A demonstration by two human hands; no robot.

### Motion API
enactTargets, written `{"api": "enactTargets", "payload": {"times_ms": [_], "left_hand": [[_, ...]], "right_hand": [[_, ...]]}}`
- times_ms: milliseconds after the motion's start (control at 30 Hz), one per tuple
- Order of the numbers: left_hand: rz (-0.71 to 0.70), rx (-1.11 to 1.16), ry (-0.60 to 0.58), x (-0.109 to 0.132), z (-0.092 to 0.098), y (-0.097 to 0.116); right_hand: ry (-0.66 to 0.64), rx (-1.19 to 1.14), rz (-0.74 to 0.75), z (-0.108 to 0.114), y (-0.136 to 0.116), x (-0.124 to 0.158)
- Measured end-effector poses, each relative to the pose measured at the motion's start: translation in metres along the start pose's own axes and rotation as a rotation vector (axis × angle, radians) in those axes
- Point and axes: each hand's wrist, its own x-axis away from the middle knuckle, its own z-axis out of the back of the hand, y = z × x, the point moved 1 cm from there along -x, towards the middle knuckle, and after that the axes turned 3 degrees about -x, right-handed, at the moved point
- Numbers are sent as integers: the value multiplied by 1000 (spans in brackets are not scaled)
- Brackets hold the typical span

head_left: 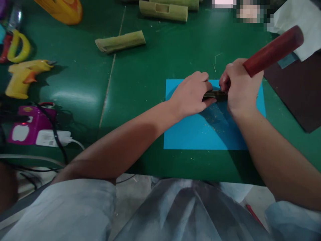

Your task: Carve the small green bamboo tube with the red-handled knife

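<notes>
A bright blue sheet [185,135] lies under both hands, with small pale shavings scattered over it. My left hand [193,92] is closed round one end of a dark, narrow piece [217,94], pressing it down on the sheet; most of it is hidden by my fingers. Against the other end sits my right hand [242,90], its fingers wrapped round a tool with a thick red handle [274,50]. The handle slants up to the right out of my fist. The tool's working end is hidden by the hand.
A cut bamboo piece [120,42] and notched bamboo tube [164,11] lie farther back. At left are scissors [18,47], a yellow glue gun [27,78] and a purple power block [32,125] with cables. A dark brown board [298,90] lies at right.
</notes>
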Motion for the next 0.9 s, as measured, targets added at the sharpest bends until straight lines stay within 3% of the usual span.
{"api": "enactTargets", "payload": {"times_ms": [200, 533, 733, 900], "left_hand": [[7, 9, -10, 0, 0, 2], [-2, -7, -33, -5, 4, 4], [-3, -20, -20, -5, 2, 3], [4, -11, -11, -3, 1, 3]], "right_hand": [[-33, 18, -15, 0, -3, 2], [-146, 118, -45, 4, 13, -5], [-50, 134, -22, 7, 5, -5], [-107, 146, -37, 8, 0, -1]]}}
